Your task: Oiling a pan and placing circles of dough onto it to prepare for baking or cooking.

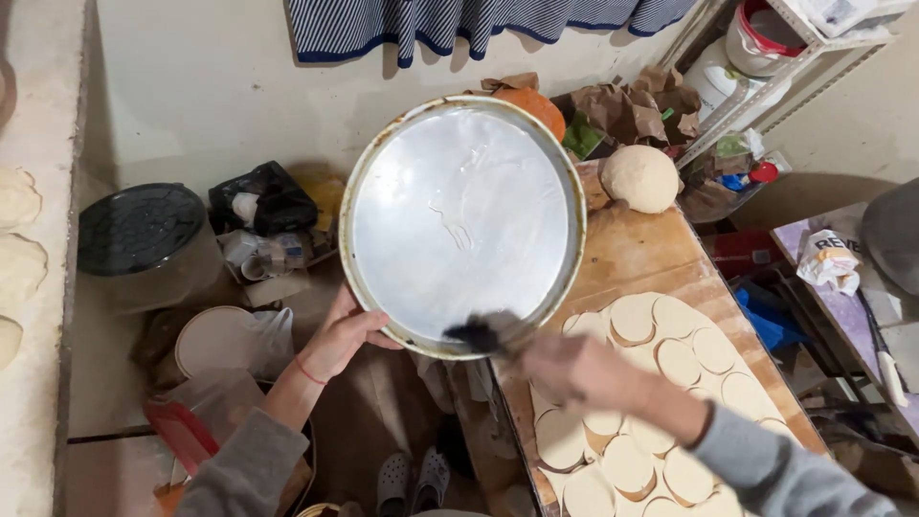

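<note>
The left hand [337, 337] holds the big round silver metal pan [464, 225] by its rim at about 7 o'clock, with the thumb over the edge and the fingers curled under it. The pan is tilted up so its shiny inside faces the camera, and it fills the middle of the view. The right hand [572, 369] is blurry. It is closed around a small dark brush [479, 335], and the brush tip touches the inside of the pan near 6 o'clock.

Under the right arm, toward 5 o'clock, a long wooden board [651, 254] holds many flat round pale dough circles [670, 359] that lie close and overlap. A round ball of dough [640, 177] sits at the far end of the board, at about 2 o'clock from the pan. A black round lid [141, 228] lies on the floor at 9 o'clock. A blue and white striped cloth [459, 24] hangs at 12 o'clock.
</note>
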